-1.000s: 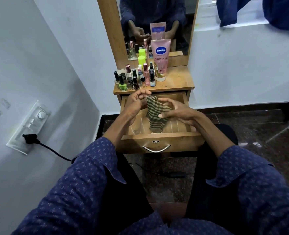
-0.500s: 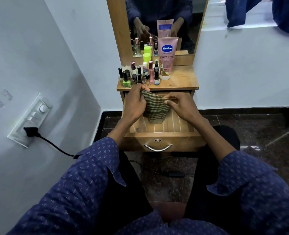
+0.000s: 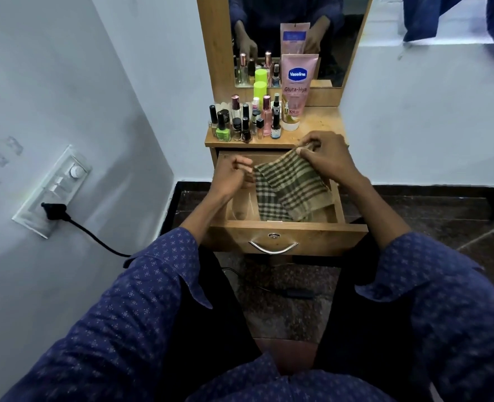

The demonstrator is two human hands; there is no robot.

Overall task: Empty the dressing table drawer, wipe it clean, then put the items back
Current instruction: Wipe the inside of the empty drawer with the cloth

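Note:
The wooden drawer (image 3: 286, 227) of the dressing table is pulled out, and nothing but the cloth shows inside it. A green and beige checked cloth (image 3: 289, 188) hangs over the drawer, its lower end drooping inside. My left hand (image 3: 234, 178) grips the cloth's left corner above the drawer's left side. My right hand (image 3: 327, 158) pinches the right corner higher up, near the tabletop edge. Nail polish and perfume bottles (image 3: 245, 123) and a pink Vaseline tube (image 3: 296, 91) stand on the tabletop (image 3: 321, 123).
A mirror (image 3: 286, 30) rises behind the tabletop. A wall switchboard with a black plug and cable (image 3: 54, 211) is on the left wall. My knees sit close under the drawer's metal handle (image 3: 273, 248). Dark stone floor lies below, with a black cable.
The cloth was bunched between both hands; my right hand has lifted its corner up and right, my left hand has moved left, and the cloth is now spread out.

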